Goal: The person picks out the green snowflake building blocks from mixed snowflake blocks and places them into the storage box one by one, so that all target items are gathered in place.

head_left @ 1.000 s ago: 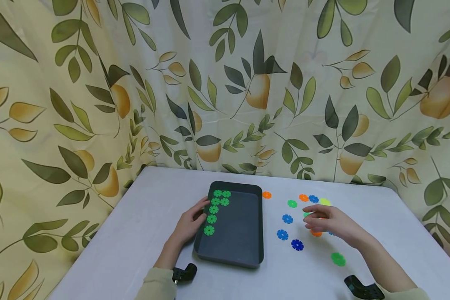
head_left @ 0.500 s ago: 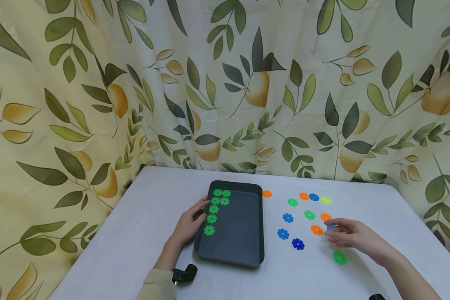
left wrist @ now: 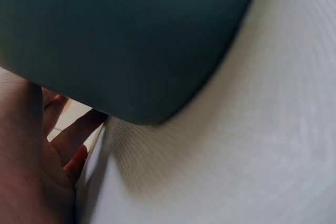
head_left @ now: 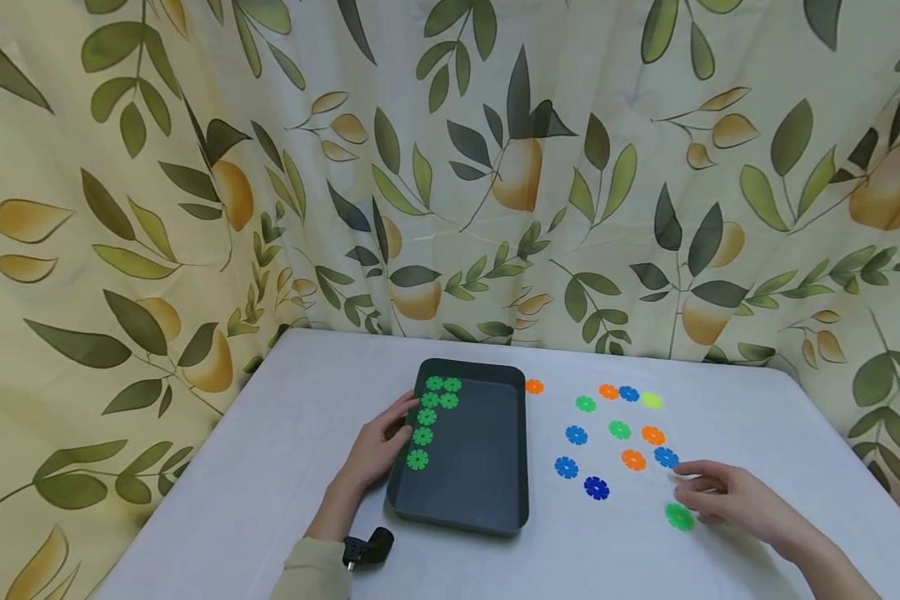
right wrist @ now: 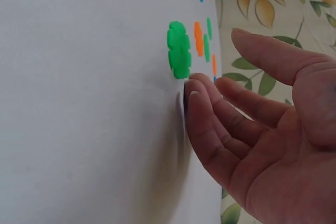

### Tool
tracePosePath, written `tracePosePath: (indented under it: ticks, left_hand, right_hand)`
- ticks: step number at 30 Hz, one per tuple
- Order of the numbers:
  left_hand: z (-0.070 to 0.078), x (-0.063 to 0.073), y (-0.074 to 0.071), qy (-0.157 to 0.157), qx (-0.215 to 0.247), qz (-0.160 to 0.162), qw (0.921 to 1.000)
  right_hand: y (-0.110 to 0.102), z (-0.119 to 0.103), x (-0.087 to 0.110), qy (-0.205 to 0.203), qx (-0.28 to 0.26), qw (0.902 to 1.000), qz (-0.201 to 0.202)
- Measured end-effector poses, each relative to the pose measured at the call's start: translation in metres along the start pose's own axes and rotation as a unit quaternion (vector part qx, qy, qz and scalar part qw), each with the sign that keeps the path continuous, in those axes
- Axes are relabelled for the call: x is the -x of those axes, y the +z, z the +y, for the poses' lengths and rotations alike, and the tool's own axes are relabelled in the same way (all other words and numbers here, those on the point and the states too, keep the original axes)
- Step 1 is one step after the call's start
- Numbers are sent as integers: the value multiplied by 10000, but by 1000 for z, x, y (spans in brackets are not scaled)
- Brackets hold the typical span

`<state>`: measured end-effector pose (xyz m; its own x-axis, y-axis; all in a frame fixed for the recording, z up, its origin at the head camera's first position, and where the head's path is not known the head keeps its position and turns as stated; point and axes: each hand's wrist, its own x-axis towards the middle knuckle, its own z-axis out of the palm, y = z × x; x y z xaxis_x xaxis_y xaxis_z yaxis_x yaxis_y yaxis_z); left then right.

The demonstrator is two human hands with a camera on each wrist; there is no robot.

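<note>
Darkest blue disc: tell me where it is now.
In the head view, the darkest blue disc lies on the table, right of the tray, just below and right of a lighter blue disc.

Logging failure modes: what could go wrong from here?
1. The right grip is by the front green disc, with a blue disc near its fingertips; it might knock the blue one aside.
2. That green disc looks thin and flat on the cloth, so it could be hard to pinch.
3. The left grip is at the tray's edge; a push might disturb the seven green discs inside.
</note>
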<state>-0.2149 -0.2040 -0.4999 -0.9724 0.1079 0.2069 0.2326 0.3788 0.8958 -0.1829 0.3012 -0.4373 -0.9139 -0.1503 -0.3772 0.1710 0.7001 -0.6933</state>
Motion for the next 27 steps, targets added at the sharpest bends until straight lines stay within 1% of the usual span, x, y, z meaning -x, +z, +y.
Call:
tracePosePath:
  ticks: [8, 12, 15, 19, 23, 27]
  left_hand:
    - [1, 2, 2, 23, 0, -6, 10000]
    - [1, 2, 2, -5, 18, 6, 10000]
    - [1, 2, 1, -25, -15, -3, 10000]
    - [2, 1, -2, -30, -6, -5, 10000]
    - [2, 0, -3, -14, 36, 1, 10000]
    - [-2, -2, -1, 28, -15, -2, 10000]
  right_hand:
    - [7, 5, 3, -150, 75, 9997, 184]
    - [12, 2, 2, -109, 223, 9993, 275]
    - [15, 0, 1, -102, 342, 9987, 351]
    - [19, -1, 1, -205, 479, 9976, 455]
    - [23, 0, 0, -132, 633, 9962, 578]
    - [26, 1, -1, -12, 755, 9952, 624]
